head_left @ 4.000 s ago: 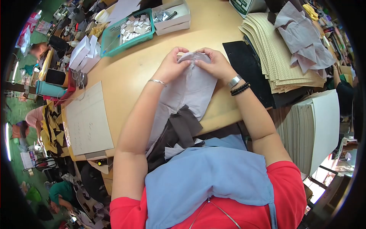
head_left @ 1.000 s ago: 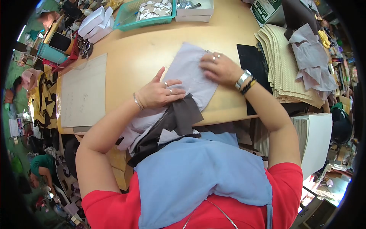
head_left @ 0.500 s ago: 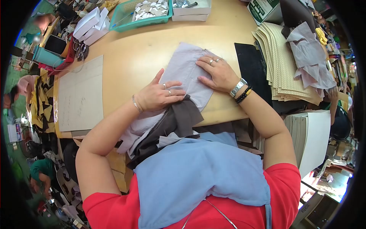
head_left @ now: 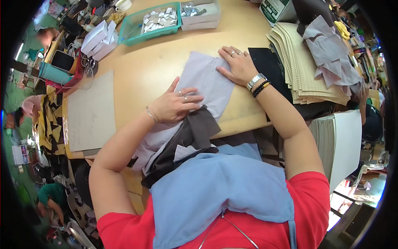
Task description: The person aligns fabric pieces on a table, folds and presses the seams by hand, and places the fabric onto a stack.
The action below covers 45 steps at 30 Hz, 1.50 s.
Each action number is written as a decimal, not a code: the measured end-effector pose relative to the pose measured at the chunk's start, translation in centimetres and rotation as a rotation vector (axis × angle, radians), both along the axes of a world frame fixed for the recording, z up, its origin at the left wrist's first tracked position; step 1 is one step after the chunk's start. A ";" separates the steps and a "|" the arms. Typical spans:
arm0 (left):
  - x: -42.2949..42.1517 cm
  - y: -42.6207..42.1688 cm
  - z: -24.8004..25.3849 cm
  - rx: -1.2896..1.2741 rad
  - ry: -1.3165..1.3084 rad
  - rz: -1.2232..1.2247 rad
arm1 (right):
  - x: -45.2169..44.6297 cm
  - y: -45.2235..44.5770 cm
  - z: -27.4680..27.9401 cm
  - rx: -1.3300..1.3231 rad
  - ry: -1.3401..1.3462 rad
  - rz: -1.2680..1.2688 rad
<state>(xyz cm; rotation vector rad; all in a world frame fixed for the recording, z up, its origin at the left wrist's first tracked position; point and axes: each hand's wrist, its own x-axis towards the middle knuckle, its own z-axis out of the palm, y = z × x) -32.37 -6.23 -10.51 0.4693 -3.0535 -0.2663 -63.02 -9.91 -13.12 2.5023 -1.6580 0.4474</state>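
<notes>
A pale lilac-grey piece of fabric point(head_left: 204, 79) lies spread on the wooden table point(head_left: 149, 62), its lower part running over the table edge toward my lap. My left hand point(head_left: 176, 104) rests on its left side with the fingers stretched out, beside a dark grey piece of cloth point(head_left: 199, 128) that lies over the lower part. Flat against the upper right edge of the fabric is my right hand point(head_left: 238, 65), fingers extended and its tips near the table. Neither hand grips anything.
A teal basket point(head_left: 127, 41) of small white pieces and a white box point(head_left: 201, 25) with hardware stand at the back. Stacked cream woven-textured sheets point(head_left: 304, 66) and a black sheet point(head_left: 265, 68) lie right. A pale board point(head_left: 93, 112) lies left. Other people work around.
My right hand has slid up and slightly right along the fabric to its upper right edge. My left hand stays on the fabric. The view has shifted slightly.
</notes>
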 end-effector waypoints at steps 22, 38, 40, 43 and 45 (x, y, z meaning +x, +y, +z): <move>-7.3 -3.0 -2.3 0.148 0.327 0.784 | -2.1 -3.0 2.1 0.617 -1.011 0.004; -5.9 7.4 1.8 -0.095 0.373 0.356 | -5.5 9.9 3.5 0.055 -0.369 0.404; -6.2 8.6 1.1 -0.062 0.301 0.327 | -6.3 11.6 1.6 0.113 -0.344 0.340; -6.7 9.3 -0.2 -0.096 0.296 0.316 | -6.7 13.1 0.7 0.114 -0.348 0.257; -7.0 9.5 0.4 0.024 0.281 0.355 | -6.8 13.3 0.6 0.130 -0.312 0.258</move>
